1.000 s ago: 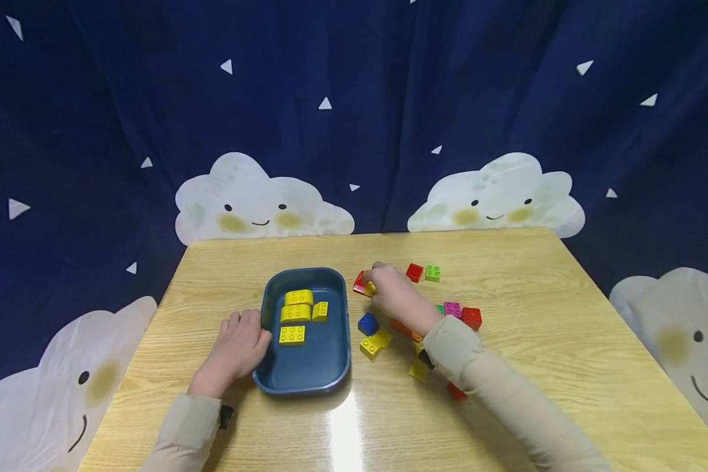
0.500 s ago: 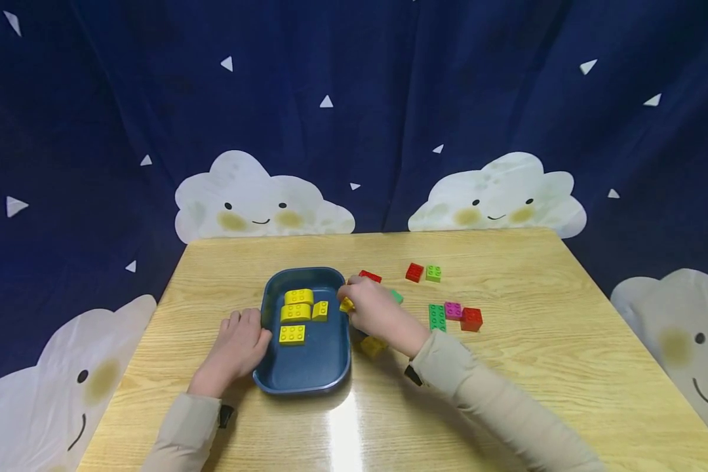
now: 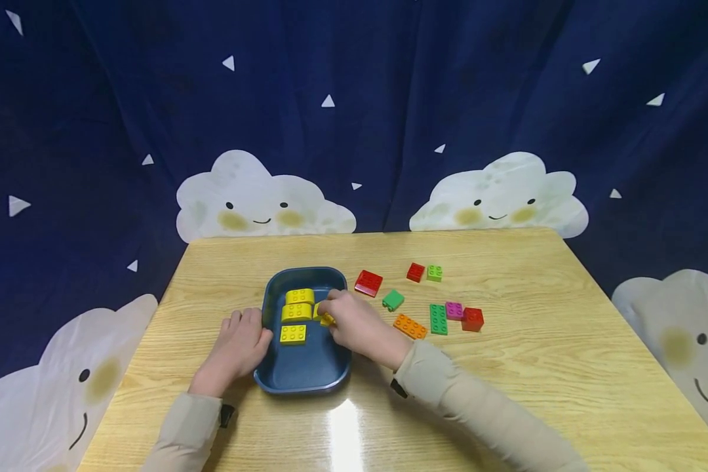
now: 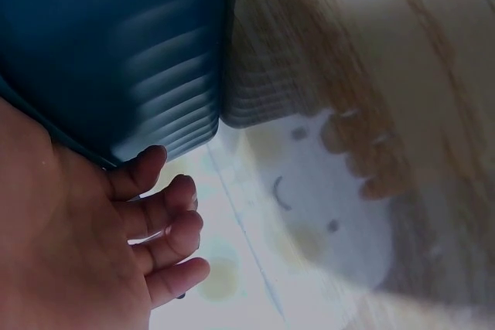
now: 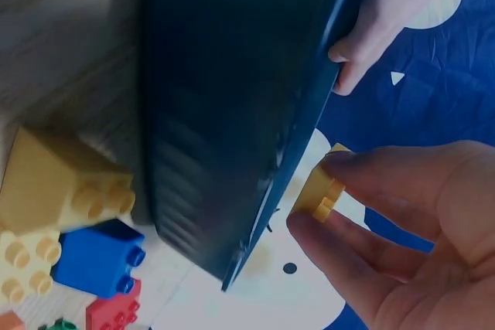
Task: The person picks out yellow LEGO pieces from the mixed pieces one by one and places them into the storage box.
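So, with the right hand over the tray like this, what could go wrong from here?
The right hand pinches a small yellow brick between finger and thumb, so it might slip. Set down here, it could nudge the yellow bricks close by. That hand also reaches across the side of the blue tray and might bump it.

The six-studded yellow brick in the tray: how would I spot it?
On the wooden table, find the dark blue tray beside the left hand. Inside, the six-studded yellow brick lies nearest the person; straight edges set it apart from the two rounded yellow bricks beyond.
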{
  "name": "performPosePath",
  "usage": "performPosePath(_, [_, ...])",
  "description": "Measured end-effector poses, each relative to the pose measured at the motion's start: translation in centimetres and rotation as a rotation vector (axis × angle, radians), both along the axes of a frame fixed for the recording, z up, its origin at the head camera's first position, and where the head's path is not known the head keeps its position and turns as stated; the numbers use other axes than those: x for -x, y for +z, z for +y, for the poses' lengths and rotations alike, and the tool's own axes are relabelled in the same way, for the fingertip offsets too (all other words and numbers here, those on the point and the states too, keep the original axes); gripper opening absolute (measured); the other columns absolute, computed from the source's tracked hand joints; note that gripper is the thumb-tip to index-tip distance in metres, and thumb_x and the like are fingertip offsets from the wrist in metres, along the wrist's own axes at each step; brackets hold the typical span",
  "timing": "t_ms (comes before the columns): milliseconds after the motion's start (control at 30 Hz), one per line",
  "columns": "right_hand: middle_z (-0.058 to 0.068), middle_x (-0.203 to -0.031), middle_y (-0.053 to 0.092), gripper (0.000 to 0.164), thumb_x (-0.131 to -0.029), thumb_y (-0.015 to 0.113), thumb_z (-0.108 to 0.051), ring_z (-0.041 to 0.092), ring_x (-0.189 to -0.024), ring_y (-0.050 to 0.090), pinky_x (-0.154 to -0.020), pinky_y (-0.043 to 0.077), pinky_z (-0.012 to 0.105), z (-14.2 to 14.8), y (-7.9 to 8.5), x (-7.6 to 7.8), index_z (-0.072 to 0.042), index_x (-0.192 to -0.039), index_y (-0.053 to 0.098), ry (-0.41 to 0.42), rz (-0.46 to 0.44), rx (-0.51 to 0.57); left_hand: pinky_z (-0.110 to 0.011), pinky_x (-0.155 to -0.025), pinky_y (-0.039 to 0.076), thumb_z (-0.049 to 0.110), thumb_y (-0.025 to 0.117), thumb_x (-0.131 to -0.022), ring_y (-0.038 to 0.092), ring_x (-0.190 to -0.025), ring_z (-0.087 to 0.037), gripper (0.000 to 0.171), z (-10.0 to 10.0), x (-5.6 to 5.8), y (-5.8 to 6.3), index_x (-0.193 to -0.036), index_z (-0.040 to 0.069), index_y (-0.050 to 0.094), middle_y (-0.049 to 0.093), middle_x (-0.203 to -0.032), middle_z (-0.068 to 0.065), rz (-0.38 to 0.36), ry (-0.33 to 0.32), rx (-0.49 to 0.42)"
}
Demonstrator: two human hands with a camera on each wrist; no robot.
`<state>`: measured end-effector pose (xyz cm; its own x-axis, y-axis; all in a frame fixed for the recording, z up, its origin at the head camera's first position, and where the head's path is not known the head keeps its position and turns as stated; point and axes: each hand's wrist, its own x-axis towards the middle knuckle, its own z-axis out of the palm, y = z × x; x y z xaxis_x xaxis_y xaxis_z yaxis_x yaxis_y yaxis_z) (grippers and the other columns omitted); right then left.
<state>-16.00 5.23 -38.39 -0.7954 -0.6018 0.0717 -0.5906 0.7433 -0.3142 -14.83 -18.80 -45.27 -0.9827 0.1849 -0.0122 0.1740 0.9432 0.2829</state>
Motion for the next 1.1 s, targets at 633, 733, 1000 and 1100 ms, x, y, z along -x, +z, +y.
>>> performPosePath(633, [0.000, -0.091, 0.061, 0.026, -0.077, 0.073, -0.008, 0.010, -0.077, 0.053, -0.073, 0.048, 0.021, -1.9, -2.3, -1.4, -0.012, -0.103, 0.072, 0.085, -0.047, -0.065, -0.040, -0.074, 0.026, 0.023, 0.042, -0.088, 0.036, -0.084, -0.027, 0.021, -0.1, 0.0, -0.1, -0.097, 0.004, 0.045, 0.042, -0.088, -0.007, 0.004, -0.003, -0.008])
performPosePath(733, [0.000, -0.092, 0.062, 0.025, -0.077, 0.073, -0.008, 0.010, -0.077, 0.054, -0.073, 0.049, 0.022, -2.0, -2.6, -1.6, -0.012, -0.102, 0.072, 0.088, -0.056, -0.083, -0.039, -0.074, 0.026, 0.023, 0.043, -0.088, 0.036, -0.084, -0.027, 0.021, -0.1, 0.0, -0.2, -0.097, 0.004, 0.046, 0.042, -0.087, -0.007, 0.005, -0.001, -0.017])
performPosePath(1000, [-0.001, -0.088, 0.064, 0.021, -0.076, 0.072, -0.005, 0.009, -0.071, 0.053, -0.066, 0.048, 0.021, -2.3, -3.7, -1.6, -0.012, -0.096, 0.074, 0.105, -0.079, -0.120, -0.040, -0.074, 0.027, 0.024, 0.043, -0.088, 0.036, -0.084, -0.027, 0.022, 0.0, 0.0, -0.3, -0.097, 0.004, 0.046, 0.042, -0.087, -0.007, 0.004, -0.003, -0.013])
performPosePath(1100, [-0.003, -0.082, 0.063, 0.019, -0.075, 0.072, -0.004, 0.009, -0.068, 0.052, -0.063, 0.047, 0.021, -2.3, -4.3, -1.6, -0.013, -0.092, 0.073, 0.113, -0.068, -0.136, -0.040, -0.074, 0.027, 0.024, 0.043, -0.089, 0.036, -0.084, -0.027, 0.022, 0.0, 0.0, -0.3, -0.098, 0.004, 0.046, 0.042, -0.087, -0.007, 0.008, -0.007, -0.008])
